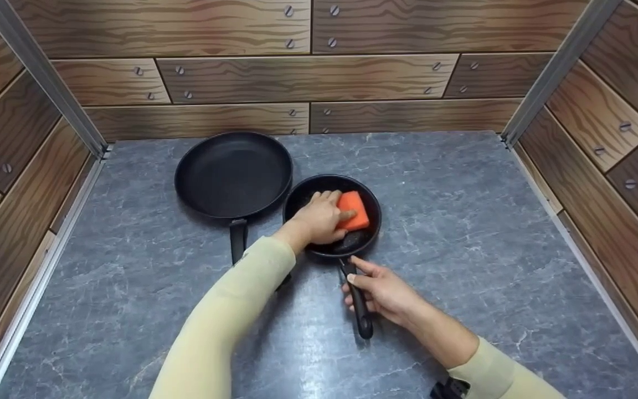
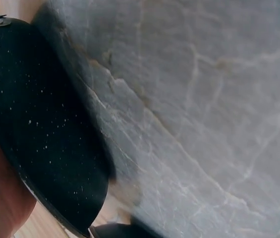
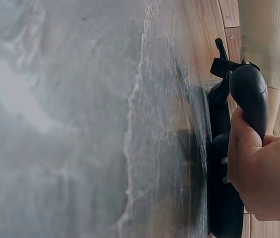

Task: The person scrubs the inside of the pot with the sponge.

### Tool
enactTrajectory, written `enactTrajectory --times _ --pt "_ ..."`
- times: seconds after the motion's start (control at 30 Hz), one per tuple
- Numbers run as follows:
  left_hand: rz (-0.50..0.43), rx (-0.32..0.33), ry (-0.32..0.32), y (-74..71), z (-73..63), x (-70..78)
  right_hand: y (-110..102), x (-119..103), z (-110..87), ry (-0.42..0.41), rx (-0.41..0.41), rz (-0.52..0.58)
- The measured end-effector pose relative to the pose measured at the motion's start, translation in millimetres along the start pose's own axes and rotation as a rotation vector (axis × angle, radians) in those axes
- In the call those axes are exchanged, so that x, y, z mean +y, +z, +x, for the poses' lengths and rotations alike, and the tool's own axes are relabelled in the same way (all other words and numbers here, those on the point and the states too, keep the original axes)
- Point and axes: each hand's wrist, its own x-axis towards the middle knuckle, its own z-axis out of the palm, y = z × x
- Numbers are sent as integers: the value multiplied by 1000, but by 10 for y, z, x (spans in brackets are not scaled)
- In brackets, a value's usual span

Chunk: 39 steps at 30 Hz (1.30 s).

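A small black frying pan (image 1: 373, 235) stands on the grey table, with an orange sponge (image 1: 359, 206) inside it. My left hand (image 1: 322, 219) is down in this pan and holds the sponge by its left part, against the inner surface. The pan's handle (image 1: 362, 316) points toward me, and my right hand (image 1: 388, 291) grips it near the pan. In the left wrist view the speckled outer wall of the pan (image 2: 45, 124) hides most of the left hand (image 2: 1, 193). The right wrist view shows the right hand (image 3: 268, 173) around the black handle (image 3: 251, 96).
A larger black frying pan (image 1: 233, 177) lies close on the left, its handle (image 1: 237, 241) toward me and partly behind my left sleeve. Wood-patterned walls (image 1: 308, 77) enclose the back and sides of the grey marbled table (image 1: 463, 221). A black device (image 1: 450, 388) sits on the right wrist.
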Motion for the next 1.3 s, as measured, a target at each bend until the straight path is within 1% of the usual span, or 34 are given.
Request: enactTrajectory --times 0.13,0.33,0.53,0.77,1.0,1.3 --pt "27 -7 -14 -48 -22 -70 8 -3 -3 -8 5 -1" --pt "105 -14 -46 -117 -63 -162 12 -8 -7 -22 -3 3" --pt "191 6 -63 -153 -106 -210 4 7 7 -30 -6 3" --pt "238 6 -85 -182 -136 -252 3 16 10 -38 3 2" --pt "250 -59 -103 -210 -169 -271 -1 13 15 -27 15 3" --pt "264 -100 -66 -248 -198 -248 -2 14 16 -31 25 12"
